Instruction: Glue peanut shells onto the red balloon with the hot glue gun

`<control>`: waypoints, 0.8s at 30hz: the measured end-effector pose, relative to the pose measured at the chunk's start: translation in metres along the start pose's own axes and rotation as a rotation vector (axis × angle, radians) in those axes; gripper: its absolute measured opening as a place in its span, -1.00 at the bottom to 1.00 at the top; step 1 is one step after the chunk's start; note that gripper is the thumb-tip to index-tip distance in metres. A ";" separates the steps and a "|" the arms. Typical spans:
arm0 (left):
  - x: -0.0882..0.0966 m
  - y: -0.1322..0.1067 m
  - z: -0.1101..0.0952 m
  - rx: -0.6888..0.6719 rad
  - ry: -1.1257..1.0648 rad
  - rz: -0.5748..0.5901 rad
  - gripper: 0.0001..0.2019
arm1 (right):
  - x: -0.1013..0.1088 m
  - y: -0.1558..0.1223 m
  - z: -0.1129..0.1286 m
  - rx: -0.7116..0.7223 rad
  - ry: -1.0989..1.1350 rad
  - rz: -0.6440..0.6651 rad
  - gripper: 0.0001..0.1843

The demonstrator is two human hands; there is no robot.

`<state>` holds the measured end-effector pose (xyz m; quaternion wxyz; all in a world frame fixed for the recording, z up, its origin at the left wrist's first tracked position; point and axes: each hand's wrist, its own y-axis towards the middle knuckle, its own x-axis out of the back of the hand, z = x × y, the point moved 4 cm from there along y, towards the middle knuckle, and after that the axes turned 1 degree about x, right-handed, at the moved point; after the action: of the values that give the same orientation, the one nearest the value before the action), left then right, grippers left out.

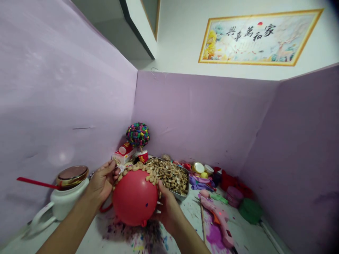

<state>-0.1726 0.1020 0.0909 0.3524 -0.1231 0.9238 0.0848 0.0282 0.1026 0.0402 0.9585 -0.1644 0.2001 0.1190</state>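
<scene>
A red balloon (136, 199), knot pointing down, has peanut shells (141, 168) stuck over its top and far side. My right hand (168, 208) steadies its right side with bent fingers, partly hidden behind it. At the upper left edge, my left hand (104, 178) is closed against the balloon, fingertips by the shells and a small whitish piece I cannot make out. Just behind the balloon stands a metal tray (188, 183) heaped with loose peanut shells (169, 173). A pink hot glue gun (218, 217) lies on the table to the right.
On the left is a white mug (62, 203) with a gold-rimmed jar and red-handled tool. Behind stands a multicoloured ball (138, 134) over a red cup (143, 156). Loose balloons (201, 183), small tubs and a green container (250, 211) lie right. Purple panels (201, 116) enclose the table.
</scene>
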 end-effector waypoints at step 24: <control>-0.068 -0.141 0.006 -0.291 1.133 0.284 -0.92 | 0.061 -0.084 -0.015 0.516 -0.250 -0.225 -0.40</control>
<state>-0.0795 -0.0199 0.1225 -0.2302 -0.0716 0.9541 0.1776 0.1016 0.0300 0.0240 0.9930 0.0793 0.0849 -0.0232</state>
